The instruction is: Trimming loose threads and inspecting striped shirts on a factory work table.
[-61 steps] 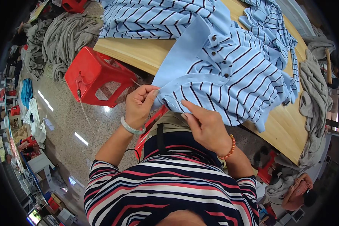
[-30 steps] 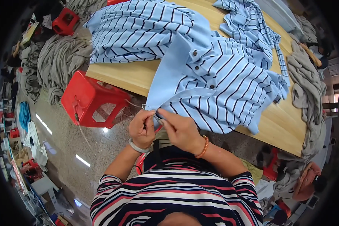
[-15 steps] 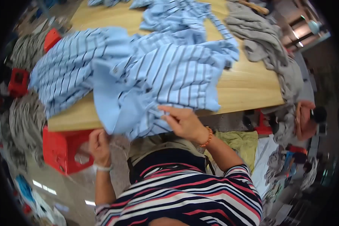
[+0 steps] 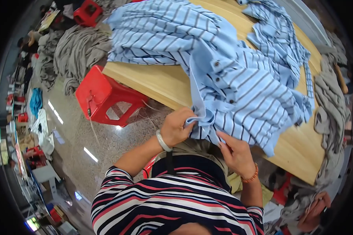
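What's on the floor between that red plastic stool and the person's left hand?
Only bare speckled floor, crossed by a thin pale cord, lies between the red stool and the left hand, which grips the striped blue shirt, in the head view.

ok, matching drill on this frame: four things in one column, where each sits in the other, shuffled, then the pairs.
Things:
1. left hand
2. right hand
3. red stool
4. grey cloth pile

Places:
A. on the floor by the table's near edge
B. gripping the bunched plain blue edge of the striped shirt
C. on the floor beyond the stool, upper left
D. under the shirt's striped hem, fingers touching it

Pairs: 1-B, 2-D, 3-A, 4-C
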`<state>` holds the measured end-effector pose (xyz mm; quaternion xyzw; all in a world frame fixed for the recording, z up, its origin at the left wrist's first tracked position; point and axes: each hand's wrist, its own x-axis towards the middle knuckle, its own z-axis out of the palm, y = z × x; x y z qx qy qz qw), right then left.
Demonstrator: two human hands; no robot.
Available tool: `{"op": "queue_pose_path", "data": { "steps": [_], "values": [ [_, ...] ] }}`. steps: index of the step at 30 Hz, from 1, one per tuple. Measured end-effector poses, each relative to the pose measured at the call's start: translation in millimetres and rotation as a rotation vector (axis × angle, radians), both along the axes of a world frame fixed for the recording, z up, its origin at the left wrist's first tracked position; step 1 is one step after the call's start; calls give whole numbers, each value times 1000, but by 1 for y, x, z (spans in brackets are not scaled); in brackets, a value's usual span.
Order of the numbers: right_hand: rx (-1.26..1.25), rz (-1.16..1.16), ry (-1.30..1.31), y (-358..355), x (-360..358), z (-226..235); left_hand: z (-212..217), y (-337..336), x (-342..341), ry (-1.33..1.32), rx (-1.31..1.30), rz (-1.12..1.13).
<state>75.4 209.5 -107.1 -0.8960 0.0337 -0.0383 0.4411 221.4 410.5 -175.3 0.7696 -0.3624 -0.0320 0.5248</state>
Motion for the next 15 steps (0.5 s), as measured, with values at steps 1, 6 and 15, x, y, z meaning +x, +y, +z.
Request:
{"op": "queue_pose_path", "data": {
  "steps": [1,6,15],
  "values": [
    [66,24,121,-7,-5,8,-5,5,3,-75,21,96],
    [38,-34,85,-13,20,38,-9,33,2,243,69,111],
    [-400,395,-305,86,230,-62,-18,51,-20,576,152,166]
  ]
}}
